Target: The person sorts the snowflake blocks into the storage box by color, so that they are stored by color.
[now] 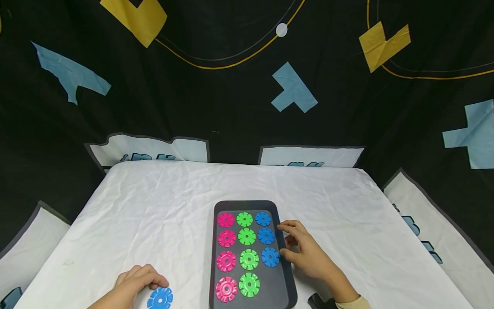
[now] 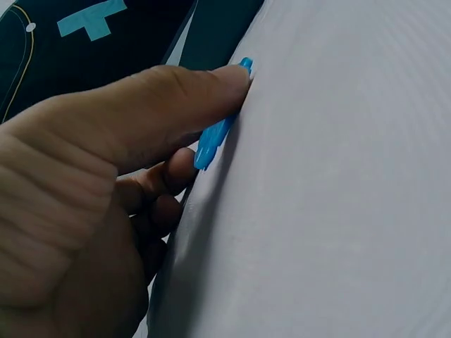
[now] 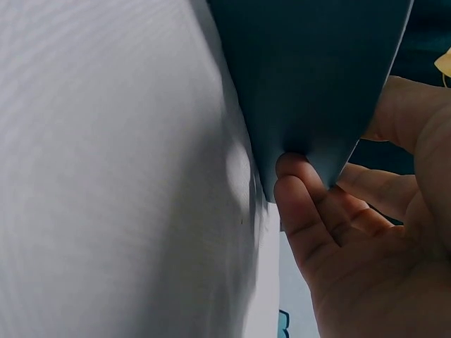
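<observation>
At the lower left, my left hand [image 1: 136,281] pinches a blue notched plastic disc [image 1: 160,299] low over the white cloth. In the left wrist view the thumb presses on the tilted blue disc [image 2: 217,141], with the fingers curled behind it. A dark rectangular tray [image 1: 275,288] lies to the right, holding columns of pink discs [image 1: 226,261], green discs [image 1: 249,259] and three blue discs [image 1: 270,257]. My right hand [image 1: 308,253] grips the tray's right side; in the right wrist view, fingertips [image 3: 294,190] touch the outer wall.
White cloth [image 1: 162,206] covers the table under everything. A black curtain [image 1: 216,111] with blue tape pieces [image 1: 295,88] hangs behind it. By the right wrist is a black object [image 1: 322,301], partly cut off by the frame.
</observation>
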Demonstrator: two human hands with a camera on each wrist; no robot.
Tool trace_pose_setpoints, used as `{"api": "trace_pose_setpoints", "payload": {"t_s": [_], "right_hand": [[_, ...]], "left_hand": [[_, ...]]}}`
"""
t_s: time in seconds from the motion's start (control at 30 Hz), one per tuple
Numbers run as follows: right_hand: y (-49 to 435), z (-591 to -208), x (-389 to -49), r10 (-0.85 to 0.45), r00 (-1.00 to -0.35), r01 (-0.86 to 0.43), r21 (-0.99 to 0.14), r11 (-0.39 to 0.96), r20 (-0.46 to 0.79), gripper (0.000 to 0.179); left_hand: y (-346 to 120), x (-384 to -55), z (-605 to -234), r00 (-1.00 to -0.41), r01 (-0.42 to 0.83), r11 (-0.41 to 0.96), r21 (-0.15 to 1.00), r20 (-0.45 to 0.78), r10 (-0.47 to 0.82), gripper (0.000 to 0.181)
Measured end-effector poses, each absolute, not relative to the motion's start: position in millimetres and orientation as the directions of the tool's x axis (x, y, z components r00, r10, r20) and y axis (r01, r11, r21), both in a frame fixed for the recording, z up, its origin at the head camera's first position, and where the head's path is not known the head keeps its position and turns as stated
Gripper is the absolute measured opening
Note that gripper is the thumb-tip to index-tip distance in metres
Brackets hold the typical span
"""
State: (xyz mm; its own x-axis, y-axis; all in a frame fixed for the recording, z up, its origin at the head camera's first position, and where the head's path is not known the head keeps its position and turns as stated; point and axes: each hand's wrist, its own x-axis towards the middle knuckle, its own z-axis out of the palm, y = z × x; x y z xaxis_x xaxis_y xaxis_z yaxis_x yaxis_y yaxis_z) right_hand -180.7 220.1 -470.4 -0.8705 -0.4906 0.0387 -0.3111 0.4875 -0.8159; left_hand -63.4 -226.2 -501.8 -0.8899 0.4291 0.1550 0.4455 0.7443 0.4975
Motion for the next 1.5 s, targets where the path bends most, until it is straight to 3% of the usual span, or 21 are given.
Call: {"api": "trace_pose_setpoints", "payload": {"t_s": [0.17,0.4,0.77,1.2,1.27,1.37,1.5], "right_hand": [[220.3,-470.9,-180.8,-0.491,-0.871,-0.307,-0.818,0.486,0.036,0.059],[220.4,-470.7,-181.7,-0.487,-0.872,-0.315,-0.811,0.494,0.042,0.059],[220.8,-470.8,-181.6,-0.484,-0.874,-0.313,-0.816,0.486,0.047,0.059],[218.5,-469.3,-182.0,-0.488,-0.872,-0.32,-0.806,0.499,0.044,0.059],[218.4,-469.3,-182.2,-0.486,-0.873,-0.317,-0.805,0.502,0.041,0.059],[218.6,-469.8,-182.4,-0.487,-0.873,-0.314,-0.804,0.505,0.035,0.059],[219.4,-470.6,-181.9,-0.487,-0.873,-0.316,-0.801,0.508,0.035,0.059]], "left_hand": [[-225.8,-66.2,-500.7,-0.884,0.456,0.726,0.515,0.166,0.438,0.059],[-230.5,-80.4,-503.5,-0.706,0.675,0.41,0.613,0.375,0.601,0.058],[-230.9,-80.4,-495.1,-0.744,0.614,0.479,0.627,0.257,0.616,0.062],[-211.3,-84.4,-467.7,-0.868,0.469,0.602,0.646,0.211,0.45,0.045],[-206.2,-87.3,-463.7,-0.861,0.491,0.586,0.645,0.253,0.442,0.047],[-196.8,-94.2,-460.2,-0.795,0.601,0.511,0.614,0.392,0.463,0.051],[-178.3,-108.2,-450.2,-0.747,0.653,0.434,0.62,0.43,0.508,0.053]]}}
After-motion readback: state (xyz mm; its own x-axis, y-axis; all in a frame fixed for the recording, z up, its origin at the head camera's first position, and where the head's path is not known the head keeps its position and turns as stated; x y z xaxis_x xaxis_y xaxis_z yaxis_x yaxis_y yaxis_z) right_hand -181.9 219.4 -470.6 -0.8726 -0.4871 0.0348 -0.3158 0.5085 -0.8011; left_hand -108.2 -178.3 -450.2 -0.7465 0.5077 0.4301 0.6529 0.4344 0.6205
